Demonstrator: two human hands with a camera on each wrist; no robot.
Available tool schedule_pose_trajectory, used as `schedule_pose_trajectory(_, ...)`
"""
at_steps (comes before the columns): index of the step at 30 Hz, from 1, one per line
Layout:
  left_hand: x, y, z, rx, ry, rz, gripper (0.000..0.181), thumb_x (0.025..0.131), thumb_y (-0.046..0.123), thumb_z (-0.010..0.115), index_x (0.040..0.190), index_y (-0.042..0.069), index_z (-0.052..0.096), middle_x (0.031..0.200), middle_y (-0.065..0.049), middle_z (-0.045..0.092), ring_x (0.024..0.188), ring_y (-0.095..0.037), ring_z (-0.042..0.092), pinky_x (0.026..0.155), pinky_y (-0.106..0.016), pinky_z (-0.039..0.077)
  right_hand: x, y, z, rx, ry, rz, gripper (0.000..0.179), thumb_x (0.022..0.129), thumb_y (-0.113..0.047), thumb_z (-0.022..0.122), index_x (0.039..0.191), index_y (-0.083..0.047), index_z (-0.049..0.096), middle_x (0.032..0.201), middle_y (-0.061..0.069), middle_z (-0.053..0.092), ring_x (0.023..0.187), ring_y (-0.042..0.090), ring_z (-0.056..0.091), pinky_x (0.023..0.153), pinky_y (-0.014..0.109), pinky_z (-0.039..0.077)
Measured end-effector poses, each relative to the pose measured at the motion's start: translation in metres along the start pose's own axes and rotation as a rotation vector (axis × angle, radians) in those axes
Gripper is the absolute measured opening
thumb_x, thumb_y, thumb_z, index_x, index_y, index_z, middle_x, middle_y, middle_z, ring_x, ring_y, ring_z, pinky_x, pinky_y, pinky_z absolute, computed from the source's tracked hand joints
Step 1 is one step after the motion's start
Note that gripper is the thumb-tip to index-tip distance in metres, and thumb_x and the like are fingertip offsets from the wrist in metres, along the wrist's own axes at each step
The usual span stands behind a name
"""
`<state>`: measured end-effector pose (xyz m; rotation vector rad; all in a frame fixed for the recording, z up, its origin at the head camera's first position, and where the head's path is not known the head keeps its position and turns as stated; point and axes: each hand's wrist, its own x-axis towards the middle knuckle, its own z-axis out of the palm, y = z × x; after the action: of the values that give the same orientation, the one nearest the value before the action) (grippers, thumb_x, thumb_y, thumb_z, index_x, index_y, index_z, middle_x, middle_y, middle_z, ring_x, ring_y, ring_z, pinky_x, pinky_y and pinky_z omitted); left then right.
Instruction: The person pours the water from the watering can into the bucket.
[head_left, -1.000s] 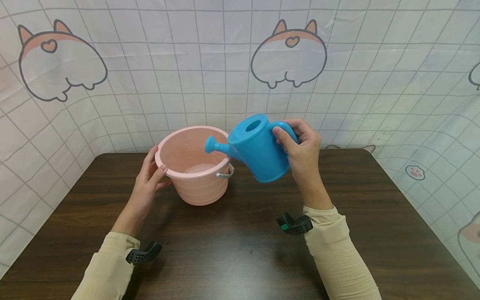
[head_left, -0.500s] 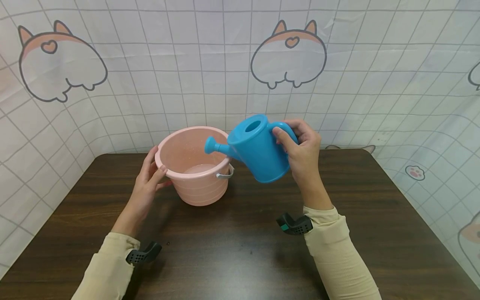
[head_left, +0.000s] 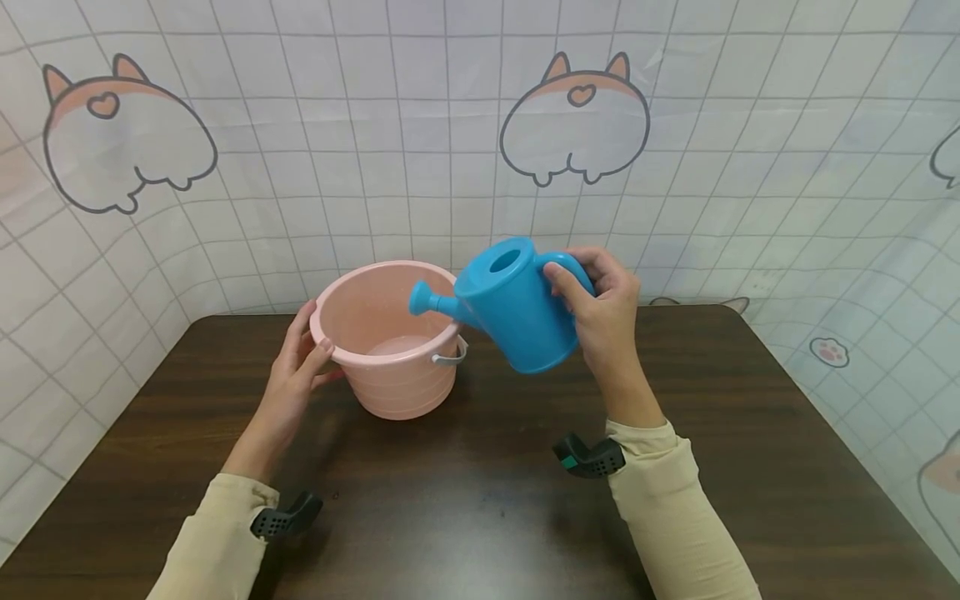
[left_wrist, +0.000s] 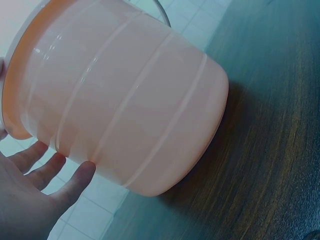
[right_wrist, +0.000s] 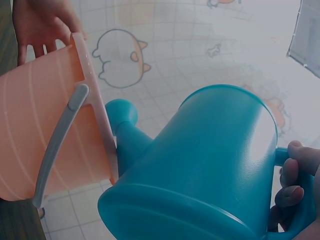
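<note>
A pink bucket (head_left: 400, 382) stands upright on the dark wooden table (head_left: 450, 500). My left hand (head_left: 288, 375) grips its left side, thumb at the rim and fingers spread along the outer wall, as the left wrist view shows on the bucket wall (left_wrist: 125, 95). My right hand (head_left: 607, 308) holds a blue watering can (head_left: 517, 308) by its loop handle, raised off the table. The can leans left, its spout (head_left: 435, 302) reaching over the bucket's right rim. No stream from the spout shows. A paler patch lies on the bucket's floor.
The bucket's grey handle (head_left: 450, 354) hangs down on its right side. Behind the table hangs a white gridded cloth (head_left: 360, 125) with cartoon dogs, wrapping round both sides. A black wrist device (head_left: 588, 457) sits on each forearm.
The whole head view has shifted slightly, with everything a little lower in the frame. Both hands, the bucket and the tilted watering can keep the same places relative to each other.
</note>
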<state>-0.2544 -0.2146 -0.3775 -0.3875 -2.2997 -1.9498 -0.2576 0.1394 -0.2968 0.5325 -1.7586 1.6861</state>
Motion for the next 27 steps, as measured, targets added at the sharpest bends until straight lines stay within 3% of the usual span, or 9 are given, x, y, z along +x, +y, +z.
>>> schedule_pose_trajectory(19, 0.0007, -0.0018, 0.0001, 0.007, 0.002, 0.003, 0.059, 0.096, 0.03, 0.044, 0.146, 0.035, 0.012, 0.15, -0.009, 0.024, 0.128, -0.03, 0.039, 0.085, -0.028, 0.05, -0.0003, -0.0002, 0.0006, -0.011, -0.003, 0.0, 0.022, 0.086, -0.013, 0.063, 0.099, 0.004, 0.06, 0.073, -0.005, 0.059, 0.065, 0.014, 0.054, 0.059, 0.024, 0.046)
schedule_pose_trajectory(27, 0.0006, -0.0011, 0.0002, 0.011, 0.0, 0.021, 0.059, 0.096, 0.029, 0.043, 0.146, 0.033, 0.012, 0.15, -0.01, 0.025, 0.126, -0.023, 0.042, 0.085, -0.028, 0.051, -0.0003, 0.0002, 0.001, -0.005, 0.0, -0.006, 0.021, 0.086, -0.012, 0.063, 0.098, 0.005, 0.06, 0.072, -0.005, 0.059, 0.064, 0.013, 0.053, 0.058, 0.024, 0.046)
